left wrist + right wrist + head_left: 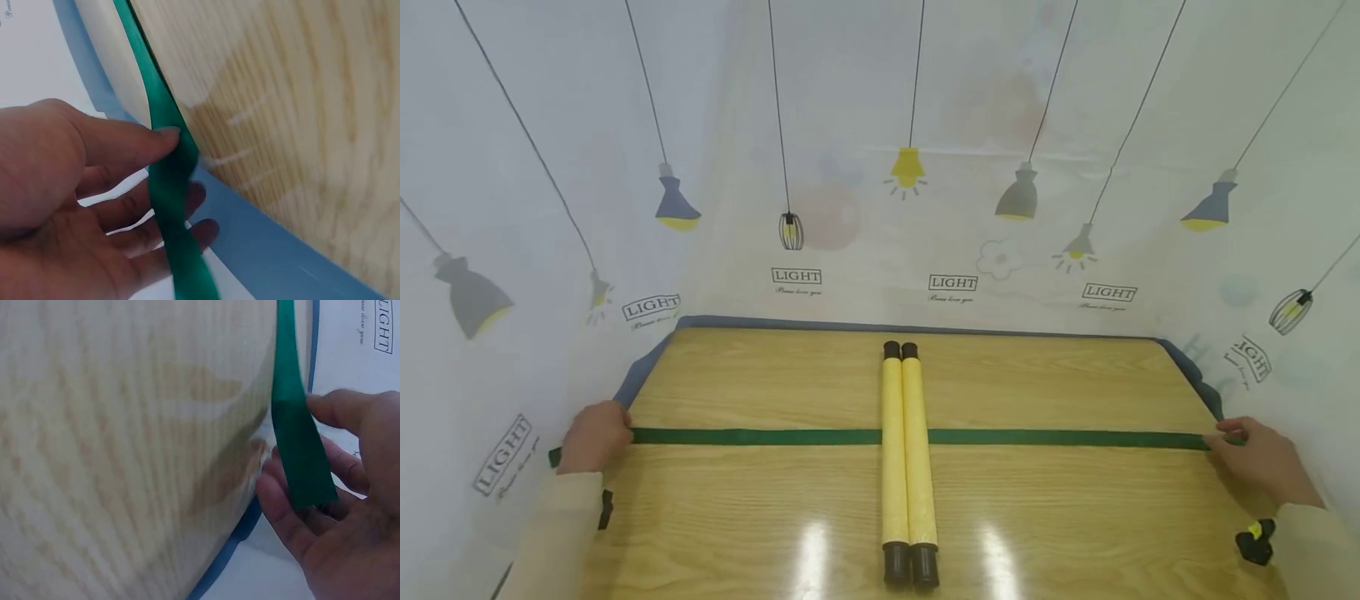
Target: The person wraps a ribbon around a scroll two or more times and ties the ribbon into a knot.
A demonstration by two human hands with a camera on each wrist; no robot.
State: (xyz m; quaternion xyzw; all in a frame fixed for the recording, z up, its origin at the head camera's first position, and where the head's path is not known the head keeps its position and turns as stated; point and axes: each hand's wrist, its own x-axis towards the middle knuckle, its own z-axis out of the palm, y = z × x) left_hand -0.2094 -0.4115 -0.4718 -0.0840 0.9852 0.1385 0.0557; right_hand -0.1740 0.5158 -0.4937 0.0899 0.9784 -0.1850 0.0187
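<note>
A long green ribbon [760, 436] stretches across the wooden tabletop, passing beneath two yellow tubes [895, 450] with dark end caps that lie side by side. At the table's left edge my left hand [593, 437] pinches the ribbon, its thumb on top and fingers behind; in the left wrist view the loose end of the green ribbon [178, 234] hangs twisted past the fingers. My right hand [1262, 458] holds the other end at the right edge. There, in the right wrist view, the thumb meets the ribbon's edge [303, 444] and the fingers curl partly behind it.
The wooden table [737, 500] has a blue-grey edge strip [925, 329] along its back and sides. White wall covering [865, 100] printed with lamps closes in the back, left and right. Small dark gear [1255, 542] sits by the right wrist.
</note>
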